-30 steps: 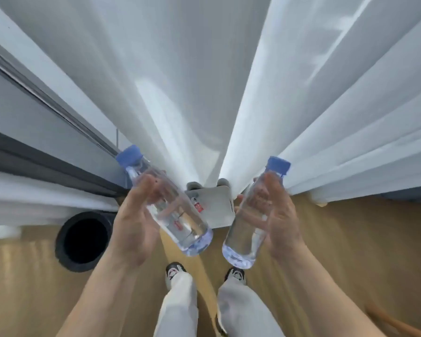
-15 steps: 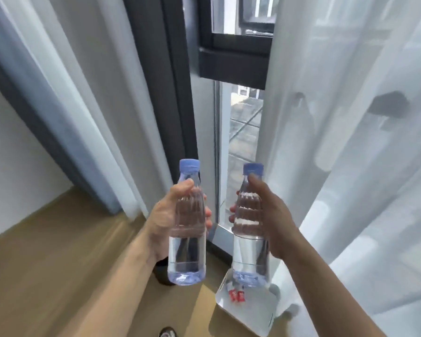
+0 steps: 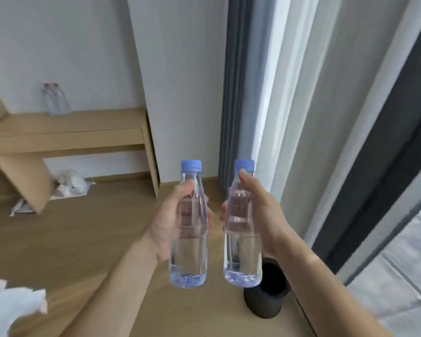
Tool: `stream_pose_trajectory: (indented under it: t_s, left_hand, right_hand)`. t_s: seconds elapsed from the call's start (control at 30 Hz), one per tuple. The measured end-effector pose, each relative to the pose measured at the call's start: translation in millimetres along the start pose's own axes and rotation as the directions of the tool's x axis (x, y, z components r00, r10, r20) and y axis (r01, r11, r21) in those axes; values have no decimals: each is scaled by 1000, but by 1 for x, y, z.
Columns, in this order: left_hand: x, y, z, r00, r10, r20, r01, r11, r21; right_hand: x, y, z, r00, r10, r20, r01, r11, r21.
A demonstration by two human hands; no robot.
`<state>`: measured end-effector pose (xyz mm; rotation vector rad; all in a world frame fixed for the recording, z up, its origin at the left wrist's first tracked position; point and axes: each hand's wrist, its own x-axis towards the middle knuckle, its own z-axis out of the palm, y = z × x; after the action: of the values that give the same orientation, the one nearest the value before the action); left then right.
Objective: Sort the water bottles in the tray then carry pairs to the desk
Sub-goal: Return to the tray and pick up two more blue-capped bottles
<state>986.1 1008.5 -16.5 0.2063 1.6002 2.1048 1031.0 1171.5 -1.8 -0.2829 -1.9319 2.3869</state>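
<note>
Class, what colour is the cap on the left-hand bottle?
The cap is light blue; head view.

Probably a hotel room: wooden desk (image 3: 66, 132), long curtains (image 3: 236, 93), wood floor (image 3: 71, 239).

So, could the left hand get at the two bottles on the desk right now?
Probably not: the left hand grips a blue-capped bottle, and the desk bottles stand across the floor, seemingly beyond reach.

Both arms are showing bare along their whole visible length. The left forearm (image 3: 107, 288) is coming in from the lower left of the frame and the right forearm (image 3: 326, 283) from the lower right. The left hand (image 3: 165, 224) and right hand (image 3: 263, 215), at frame centre, are likewise showing uncovered.
</note>
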Motion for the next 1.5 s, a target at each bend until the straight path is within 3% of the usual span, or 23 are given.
stream_pose_trajectory:
  t_s: [0.33,0.53,0.8,1.03,1.13,1.27,1.5]
  left_hand:
    - [-42,74,-247,940,61,-337,-98,991,-95]
    - [-68,102,-352,864,89,-496,-143,987,-73]
    - [-35,108,-444,785,46,-617,-110,992,-66]
    - [67,154,-503,694,113,-711,-154,988,6]
    - [109,178,-527,654,118,-747,-169,986,7]
    - [154,203,-565,615,153,-774,-190,981,43]
    - [204,225,-660,574,136,-807,-233,973,-1]
  right_hand:
    - [95,49,265,970,116,215,-105,992,-62]
    - [135,69,382,901,175,396,-141,983,-114]
    - [219,95,460,821,216,529,-140,974,-180]
    - [353,91,510,761,190,621,-124,981,-148]
    - [409,86,534,736,238,634,-182,971,-153]
    - [471,89,570,656,261,708,-174,965,-194]
    - [551,114,640,673,325,664,-220,946,-240]
